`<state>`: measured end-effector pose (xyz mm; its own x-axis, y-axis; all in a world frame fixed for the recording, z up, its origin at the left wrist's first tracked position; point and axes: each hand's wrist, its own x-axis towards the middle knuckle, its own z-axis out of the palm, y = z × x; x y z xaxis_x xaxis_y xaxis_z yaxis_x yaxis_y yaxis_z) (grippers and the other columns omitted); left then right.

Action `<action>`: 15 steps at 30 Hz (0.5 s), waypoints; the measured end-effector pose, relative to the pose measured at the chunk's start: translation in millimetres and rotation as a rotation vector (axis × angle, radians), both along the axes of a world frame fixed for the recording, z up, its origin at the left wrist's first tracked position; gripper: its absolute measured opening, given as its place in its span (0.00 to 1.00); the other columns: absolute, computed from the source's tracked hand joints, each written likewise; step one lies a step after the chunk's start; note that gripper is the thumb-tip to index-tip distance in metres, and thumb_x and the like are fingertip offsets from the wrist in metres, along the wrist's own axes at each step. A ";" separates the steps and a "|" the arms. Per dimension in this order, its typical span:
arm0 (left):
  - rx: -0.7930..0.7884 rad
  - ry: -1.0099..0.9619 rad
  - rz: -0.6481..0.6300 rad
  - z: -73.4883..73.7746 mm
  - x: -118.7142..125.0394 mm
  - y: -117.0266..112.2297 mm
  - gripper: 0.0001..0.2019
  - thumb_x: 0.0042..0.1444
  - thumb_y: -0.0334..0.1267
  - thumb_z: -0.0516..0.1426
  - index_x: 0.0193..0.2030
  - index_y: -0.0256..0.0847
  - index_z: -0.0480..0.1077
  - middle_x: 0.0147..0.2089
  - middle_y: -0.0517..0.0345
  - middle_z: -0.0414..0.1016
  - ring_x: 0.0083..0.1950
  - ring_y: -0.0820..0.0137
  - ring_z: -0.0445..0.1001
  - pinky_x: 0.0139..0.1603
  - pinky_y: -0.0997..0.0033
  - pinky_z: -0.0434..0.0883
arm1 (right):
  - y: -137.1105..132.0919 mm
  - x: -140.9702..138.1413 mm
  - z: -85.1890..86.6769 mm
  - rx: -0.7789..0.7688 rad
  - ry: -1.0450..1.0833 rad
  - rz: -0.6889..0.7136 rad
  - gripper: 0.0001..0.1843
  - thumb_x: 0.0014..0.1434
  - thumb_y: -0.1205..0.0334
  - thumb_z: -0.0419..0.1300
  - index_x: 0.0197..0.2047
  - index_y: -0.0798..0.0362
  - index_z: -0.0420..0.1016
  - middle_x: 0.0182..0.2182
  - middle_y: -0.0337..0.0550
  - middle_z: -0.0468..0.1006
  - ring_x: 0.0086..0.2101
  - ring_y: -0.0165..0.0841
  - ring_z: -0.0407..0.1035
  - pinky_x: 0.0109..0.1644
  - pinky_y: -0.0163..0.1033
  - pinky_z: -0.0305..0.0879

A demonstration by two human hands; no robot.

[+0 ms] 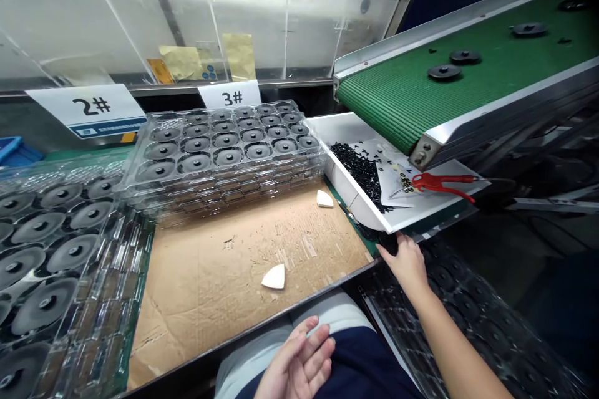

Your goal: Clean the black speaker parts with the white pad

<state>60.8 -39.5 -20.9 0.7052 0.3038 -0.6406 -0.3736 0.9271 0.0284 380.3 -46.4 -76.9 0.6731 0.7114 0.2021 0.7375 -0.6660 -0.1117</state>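
Note:
My left hand (299, 361) is held palm up over my lap, fingers loosely spread and slightly curled, with nothing in it. At the table's front edge, my right hand (409, 262) is just below the near corner of a white tray (397, 221). A dark piece (388, 240) shows between its thumb and forefinger; its outline is hard to make out against the dark surroundings. Two white rounded-triangle pieces, one near (274, 277) and one farther off (324, 199), lie on the cardboard sheet (206, 299) in front of me.
Clear plastic trays holding black discs are stacked at the back (224, 165) and left (107, 287). Red-handled nippers (442, 182) and many small black bits (358, 168) lie in the white tray. A green conveyor (496, 68) carries several black discs. More trays (468, 318) sit lower right.

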 end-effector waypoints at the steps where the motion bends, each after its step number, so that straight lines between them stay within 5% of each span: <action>1: -0.004 0.002 0.002 -1.1 -0.1 0.5 0.09 0.55 0.31 0.59 0.43 0.37 0.73 0.41 0.54 0.82 0.43 0.66 0.80 0.45 0.70 0.72 | 0.1 1.0 -1.2 0.006 -0.002 0.004 0.19 0.62 0.54 0.56 0.53 0.55 0.67 0.49 0.48 0.71 0.46 0.37 0.69 0.48 0.49 0.68; 15: -0.059 -0.030 -0.006 -16.4 1.4 8.1 0.07 0.51 0.31 0.62 0.38 0.39 0.76 0.38 0.56 0.83 0.42 0.67 0.80 0.44 0.71 0.72 | 16.1 22.2 -17.7 0.076 0.040 -0.001 0.19 0.62 0.54 0.56 0.53 0.55 0.67 0.50 0.47 0.70 0.46 0.37 0.68 0.49 0.50 0.67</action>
